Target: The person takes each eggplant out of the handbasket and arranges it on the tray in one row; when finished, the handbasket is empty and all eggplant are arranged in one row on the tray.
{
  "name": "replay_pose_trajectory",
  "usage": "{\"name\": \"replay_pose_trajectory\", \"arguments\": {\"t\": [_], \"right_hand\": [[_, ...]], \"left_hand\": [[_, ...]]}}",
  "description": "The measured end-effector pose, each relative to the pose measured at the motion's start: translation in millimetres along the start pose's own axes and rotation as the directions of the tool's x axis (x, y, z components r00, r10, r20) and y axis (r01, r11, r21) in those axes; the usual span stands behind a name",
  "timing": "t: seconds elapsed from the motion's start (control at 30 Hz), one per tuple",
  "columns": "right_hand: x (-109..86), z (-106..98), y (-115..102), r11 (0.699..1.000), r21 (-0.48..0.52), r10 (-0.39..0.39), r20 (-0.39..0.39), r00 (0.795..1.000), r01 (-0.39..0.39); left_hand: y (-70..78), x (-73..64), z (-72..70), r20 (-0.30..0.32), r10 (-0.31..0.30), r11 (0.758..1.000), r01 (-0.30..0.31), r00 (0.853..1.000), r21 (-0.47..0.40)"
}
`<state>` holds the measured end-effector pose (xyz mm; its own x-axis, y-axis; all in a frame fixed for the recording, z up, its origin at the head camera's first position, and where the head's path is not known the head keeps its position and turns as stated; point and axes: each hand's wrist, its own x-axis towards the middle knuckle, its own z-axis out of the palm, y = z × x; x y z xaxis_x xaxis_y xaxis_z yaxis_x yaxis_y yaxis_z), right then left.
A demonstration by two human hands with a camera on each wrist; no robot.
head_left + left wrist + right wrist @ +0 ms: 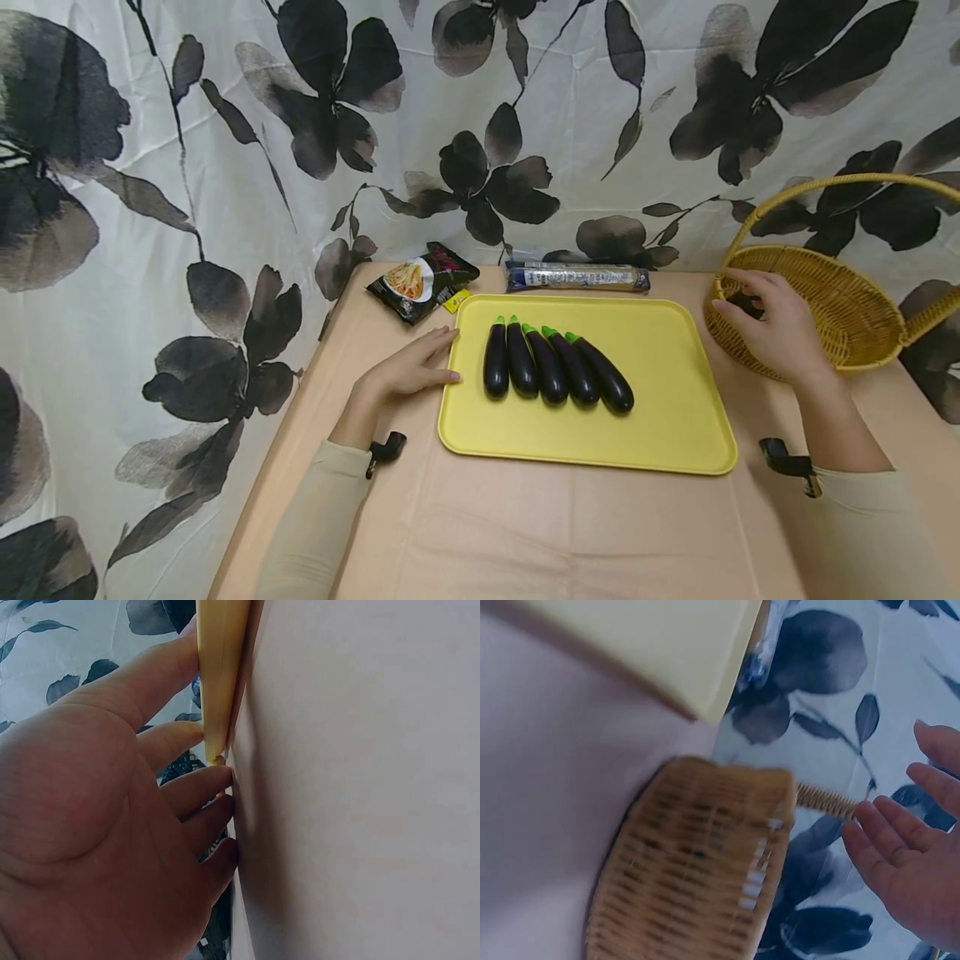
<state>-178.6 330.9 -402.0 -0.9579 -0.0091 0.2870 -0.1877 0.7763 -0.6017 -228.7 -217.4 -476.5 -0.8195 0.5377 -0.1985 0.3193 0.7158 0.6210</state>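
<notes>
Five-odd dark purple eggplants (552, 367) with green stem ends lie side by side, slightly fanned, on a yellow tray (675, 433). At the tray's left edge is my left hand (408, 364); in the left wrist view its thumb and fingertips touch the tray's side (221, 667), fingers fairly straight. Over the near left part of a wicker basket (847, 292) hovers my right hand (783, 325). A dark patch shows between its thumb and fingers in the head view. The right wrist view has that hand with fingers extended and nothing in the palm, fingertips overlapping the basket handle (825, 801).
Behind the tray lie a black food packet (420, 282) with a noodle picture and a long plastic-wrapped pack (577, 277). A floral curtain (480, 100) hangs along the table's back and left. The basket's tall arched handle (847, 181) rises at the right.
</notes>
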Motion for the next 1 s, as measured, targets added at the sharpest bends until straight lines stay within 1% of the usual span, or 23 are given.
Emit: {"name": "replay_pose_trajectory", "arguments": {"t": [0.17, 0.3, 0.47, 0.67, 0.9, 1.0], "right_hand": [[1.1, -11, 18, 0.998, -0.037, 0.059, 0.001, 0.998, -0.059], [3.9, -19, 34, 0.993, -0.058, 0.101, 0.010, 0.995, -0.100], [8.1, -30, 54, 0.983, -0.090, 0.166, 0.041, 0.985, -0.162], [8.9, -37, 70, 0.972, -0.127, 0.209, 0.070, 0.975, -0.199], [7.6, -39, 88, 0.951, -0.153, 0.288, 0.131, 0.949, -0.268], [6.3, -40, 95, 0.945, -0.162, 0.310, 0.157, 0.938, -0.285]], "left_hand": [[1.2, -0.4, 0.7, 0.002, 0.013, 1.000, -0.013, 1.000, 0.002], [1.7, -1.2, 0.5, 0.001, 0.008, 1.000, -0.008, 1.000, -0.002], [1.7, -1.1, 0.3, 0.004, 0.001, 1.000, -0.001, 1.000, -0.005], [2.6, -1.5, -0.3, 0.008, 0.001, 1.000, -0.001, 1.000, -0.004], [-0.7, -1.1, 0.7, -0.002, 0.005, 1.000, -0.005, 1.000, -0.006], [-1.8, -0.1, 1.5, -0.001, 0.006, 1.000, -0.006, 1.000, -0.006]]}}
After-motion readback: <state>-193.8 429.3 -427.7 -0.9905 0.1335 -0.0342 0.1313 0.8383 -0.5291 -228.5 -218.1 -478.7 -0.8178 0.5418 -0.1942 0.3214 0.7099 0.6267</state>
